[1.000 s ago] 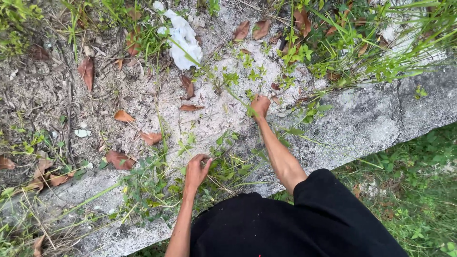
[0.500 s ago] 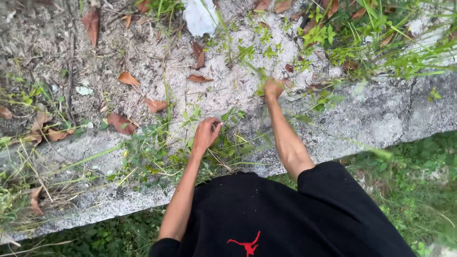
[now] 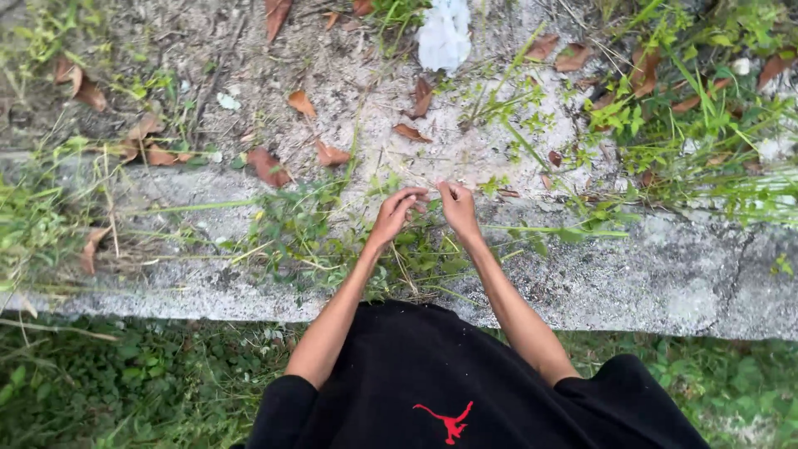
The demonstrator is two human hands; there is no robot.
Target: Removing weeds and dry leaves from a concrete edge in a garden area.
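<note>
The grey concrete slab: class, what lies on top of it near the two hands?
On the grey concrete slab lie pale sand, green weeds and brown dry leaves. Its surface beneath them is hidden.

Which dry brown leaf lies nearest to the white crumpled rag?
The dry brown leaf just below the white rag; the other leaves lie farther off.

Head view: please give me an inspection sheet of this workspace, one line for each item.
Surface: cracked concrete slab with sandy patch, weeds growing over it.
Job's things: low green weeds at the slab edge, under both hands.
Clutter: dry brown leaves; white crumpled rag at the top.
Grippers: left hand and right hand close together over the weeds, fingers curled; whether they grip stems is unclear.
Cables: nothing seen.
Surroundings: grass below the slab, taller plants at right.
</note>
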